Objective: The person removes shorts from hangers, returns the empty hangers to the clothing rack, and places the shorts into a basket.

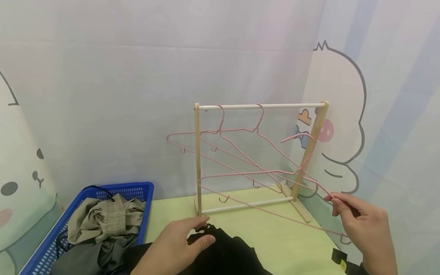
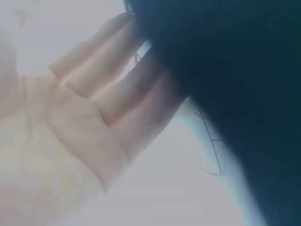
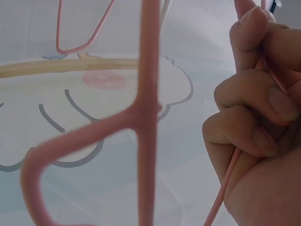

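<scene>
My right hand (image 1: 366,219) pinches the sloping arm of a pink wire clothes hanger (image 1: 240,174) between thumb and fingers, its hook (image 1: 298,135) free of the rail. In the right wrist view, curled fingers (image 3: 244,132) close round the thin pink wire beside a hanger's small side loop (image 3: 33,174). My left hand (image 1: 172,246) is at a black garment (image 1: 225,254), thumb spread from the index finger with dark cloth between. The left wrist view shows its fingers (image 2: 127,89) straight, fingertips hidden against the dark cloth (image 2: 235,80).
A small wood-and-white rack (image 1: 198,160) stands on the light-green tabletop (image 1: 168,210). Two more pink hangers (image 1: 222,118) hang from its white rail (image 1: 285,105). At left, a blue basket (image 1: 149,194) holds beige clothing (image 1: 103,217) and dark grey clothing (image 1: 93,258).
</scene>
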`<action>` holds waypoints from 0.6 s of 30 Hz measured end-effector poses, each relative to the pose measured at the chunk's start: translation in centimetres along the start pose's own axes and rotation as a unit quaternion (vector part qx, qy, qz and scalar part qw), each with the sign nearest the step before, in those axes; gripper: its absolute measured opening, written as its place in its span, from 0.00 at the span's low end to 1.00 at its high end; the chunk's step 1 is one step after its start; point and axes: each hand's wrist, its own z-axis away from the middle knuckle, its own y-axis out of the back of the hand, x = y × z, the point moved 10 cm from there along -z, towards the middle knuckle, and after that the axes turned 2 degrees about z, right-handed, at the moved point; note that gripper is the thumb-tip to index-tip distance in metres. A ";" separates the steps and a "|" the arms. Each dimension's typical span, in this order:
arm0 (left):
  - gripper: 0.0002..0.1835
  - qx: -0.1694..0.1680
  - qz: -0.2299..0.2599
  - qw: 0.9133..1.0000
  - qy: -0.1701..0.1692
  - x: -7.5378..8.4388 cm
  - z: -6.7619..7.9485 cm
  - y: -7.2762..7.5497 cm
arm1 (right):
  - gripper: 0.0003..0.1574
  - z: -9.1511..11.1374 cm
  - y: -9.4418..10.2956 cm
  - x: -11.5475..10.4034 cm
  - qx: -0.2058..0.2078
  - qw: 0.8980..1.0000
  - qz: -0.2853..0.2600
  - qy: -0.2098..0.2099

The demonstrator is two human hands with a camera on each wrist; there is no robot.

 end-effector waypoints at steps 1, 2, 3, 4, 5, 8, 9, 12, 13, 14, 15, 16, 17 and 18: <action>0.35 0.003 0.001 1.000 0.010 -0.1 0.1 0.2 | 0.09 0.0 0.1 0.0 0.000 1.000 0.002 0.001; 0.36 0.016 -0.007 1.000 0.015 -0.1 0.2 0.6 | 0.09 -0.1 0.1 0.0 0.000 1.000 0.005 0.002; 0.36 0.030 -0.011 0.999 0.020 -0.2 0.3 1.0 | 0.09 -0.1 0.2 -0.1 0.000 1.000 0.010 0.004; 0.36 0.046 -0.015 0.999 0.026 -0.2 0.5 1.5 | 0.09 -0.1 0.2 -0.1 0.000 1.000 0.012 0.006; 0.35 0.060 -0.017 0.998 0.028 -0.2 0.6 1.9 | 0.09 -0.2 0.3 -0.1 0.000 1.000 0.014 0.007; 0.32 0.094 -0.019 0.995 0.031 -0.1 0.8 2.8 | 0.10 -0.2 0.4 -0.4 0.001 1.000 0.018 0.016; 0.31 0.100 -0.017 0.994 0.032 -0.1 0.8 3.0 | 0.10 -0.3 0.5 -0.4 0.002 1.000 0.017 0.019; 0.29 0.113 -0.017 0.993 0.035 -0.1 0.7 3.4 | 0.10 -0.3 0.7 -0.6 0.004 1.000 0.017 0.023; 0.28 0.116 -0.015 0.993 0.036 -0.2 0.7 3.4 | 0.10 -0.3 0.7 -0.6 0.004 1.000 0.016 0.022; 0.28 0.118 -0.016 0.992 0.038 -0.3 0.6 3.5 | 0.10 -0.3 0.8 -0.6 0.005 1.000 0.016 0.020; 0.28 0.121 -0.017 0.992 0.040 -0.4 0.6 3.6 | 0.10 -0.3 0.8 -0.5 0.005 1.000 0.017 0.016; 0.27 0.125 -0.018 0.991 0.042 -0.6 0.5 3.7 | 0.10 -0.3 0.9 -0.5 0.006 1.000 0.016 0.014; 0.26 0.129 -0.015 0.990 0.046 -0.8 0.5 3.8 | 0.09 -0.2 1.0 -0.4 0.006 1.000 0.016 0.011; 0.25 0.133 -0.012 0.990 0.048 -1.0 0.4 3.9 | 0.10 -0.1 1.1 -0.4 0.005 1.000 0.018 0.011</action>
